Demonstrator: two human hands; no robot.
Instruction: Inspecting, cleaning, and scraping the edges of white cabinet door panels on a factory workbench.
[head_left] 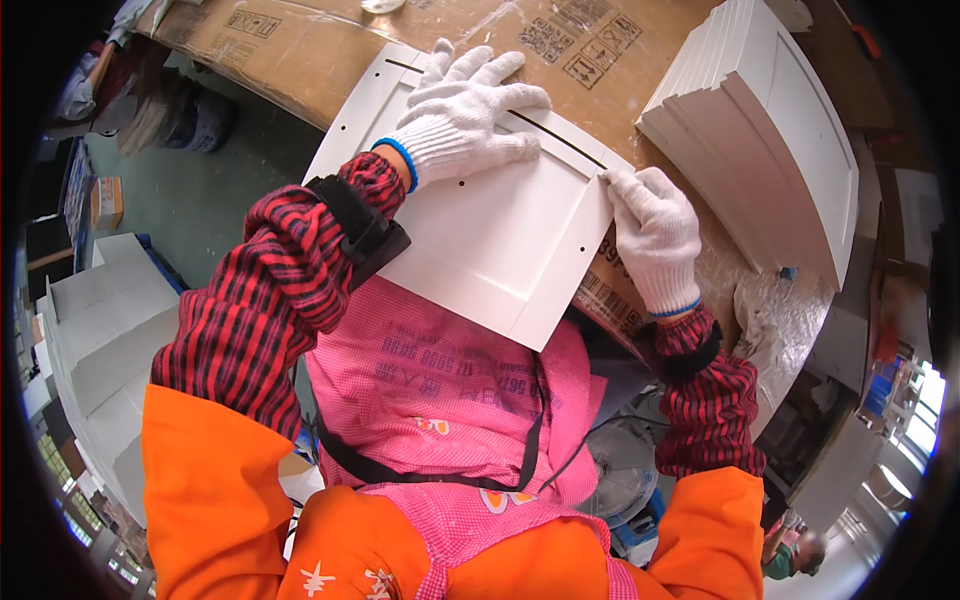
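Far left: white boards (100, 330) stand stacked below desk level, beside the person's left sleeve.

Left hand (470, 105), in a white knit glove with a blue cuff, lies flat on the upper part of a white panel (490, 245). Fingers spread wide, palm down, pressing on the panel face; nothing gripped.

Panel: square, white, with a raised frame and a recessed centre. A narrow dark slot runs along its upper edge, and small holes show near the edges. It lies tilted, one corner pointing toward the person, its upper part on the desk (330, 50), its lower corner overhanging the pink apron (440, 400).

Desk: covered with brown cardboard carrying printed symbols.

Right hand (655, 235), same kind of glove, sits at the panel's right corner. Fingers curled narrow, tips touching the panel edge near the slot's end; whether they pinch the edge, cannot tell.

Right: a stack (760, 130) of white panels lies on the desk, near the right hand but apart from it. Crumpled clear plastic film (780, 310) lies below the stack.
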